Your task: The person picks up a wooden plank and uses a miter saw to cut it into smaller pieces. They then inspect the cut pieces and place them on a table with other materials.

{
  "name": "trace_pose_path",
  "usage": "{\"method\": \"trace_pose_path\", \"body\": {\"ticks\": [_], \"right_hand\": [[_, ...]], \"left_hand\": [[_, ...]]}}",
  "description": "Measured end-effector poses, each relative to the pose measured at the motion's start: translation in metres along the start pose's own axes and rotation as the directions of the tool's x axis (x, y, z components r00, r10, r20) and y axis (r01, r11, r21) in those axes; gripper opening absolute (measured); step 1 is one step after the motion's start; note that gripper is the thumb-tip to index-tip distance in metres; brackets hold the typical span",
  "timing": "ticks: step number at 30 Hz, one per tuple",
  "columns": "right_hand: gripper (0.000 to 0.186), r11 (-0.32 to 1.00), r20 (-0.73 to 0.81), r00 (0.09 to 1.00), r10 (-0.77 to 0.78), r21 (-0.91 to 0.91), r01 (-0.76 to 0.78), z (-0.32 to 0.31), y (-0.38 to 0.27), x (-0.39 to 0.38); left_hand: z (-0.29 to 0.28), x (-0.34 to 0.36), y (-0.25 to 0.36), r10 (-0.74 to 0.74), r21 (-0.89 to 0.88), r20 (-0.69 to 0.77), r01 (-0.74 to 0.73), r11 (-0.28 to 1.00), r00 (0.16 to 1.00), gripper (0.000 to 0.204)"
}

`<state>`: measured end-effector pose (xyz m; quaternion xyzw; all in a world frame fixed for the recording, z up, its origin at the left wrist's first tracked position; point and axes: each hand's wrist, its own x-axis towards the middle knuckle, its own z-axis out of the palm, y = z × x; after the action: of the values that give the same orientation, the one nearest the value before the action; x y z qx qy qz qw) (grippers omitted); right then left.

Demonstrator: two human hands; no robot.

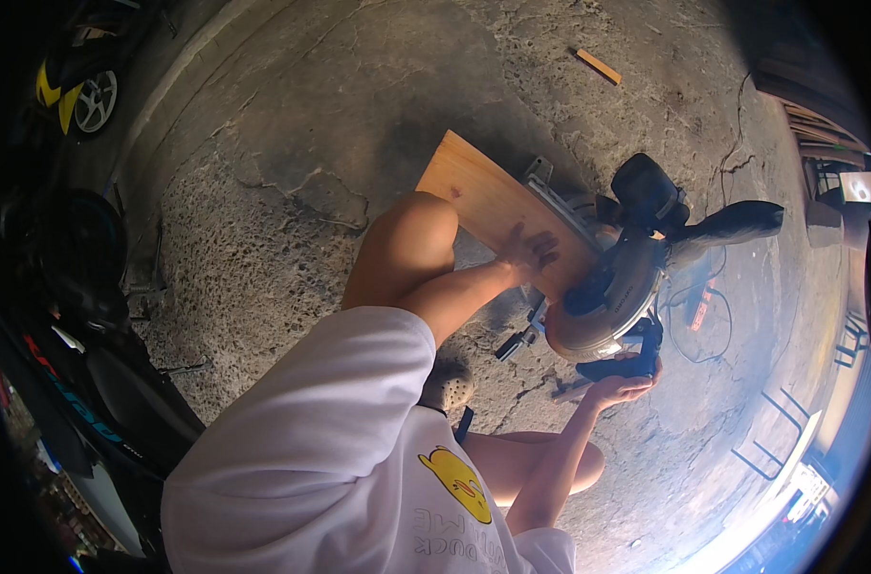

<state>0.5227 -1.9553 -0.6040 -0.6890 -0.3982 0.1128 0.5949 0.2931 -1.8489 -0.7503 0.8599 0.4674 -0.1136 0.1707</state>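
A wide, pale wooden board (483, 191) runs diagonally into a miter saw (612, 297). My left hand (529, 253) lies on the board near the saw, palm down with fingers spread. Below the saw's rounded guard, my right hand (628, 383) wraps around the black saw handle (650, 344). The saw's head covers the board's near end, and I cannot see the blade. A black dust bag (727, 230) hangs off the saw's far right side. One bent knee (411, 234) touches or nearly touches the board's left edge.
On the rough concrete floor lies a small wood offcut (598, 67) farther off. A cable (727, 330) loops beside a red-and-white object (701, 306) at the right. A motorcycle (100, 373) stands close at my left. Metal frames (775, 435) are at the right.
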Motion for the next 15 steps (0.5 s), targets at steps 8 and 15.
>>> {"method": "trace_pose_path", "body": {"ticks": [8, 15], "right_hand": [[0.058, 0.999, -0.014, 1.0, 0.004, -0.045, -0.004, -0.0012, 0.0033, -0.0011], [0.058, 1.0, 0.001, 1.0, -0.022, -0.013, 0.022, 0.0017, -0.0002, -0.0008]], "left_hand": [[0.0, -0.0014, 0.0019, 0.001, 0.022, -0.05, 0.0, 1.0, 0.999, 0.046], [-0.0049, -0.002, 0.0026, 0.003, 0.005, -0.039, -0.002, 1.0, 0.999, 0.047]]}}
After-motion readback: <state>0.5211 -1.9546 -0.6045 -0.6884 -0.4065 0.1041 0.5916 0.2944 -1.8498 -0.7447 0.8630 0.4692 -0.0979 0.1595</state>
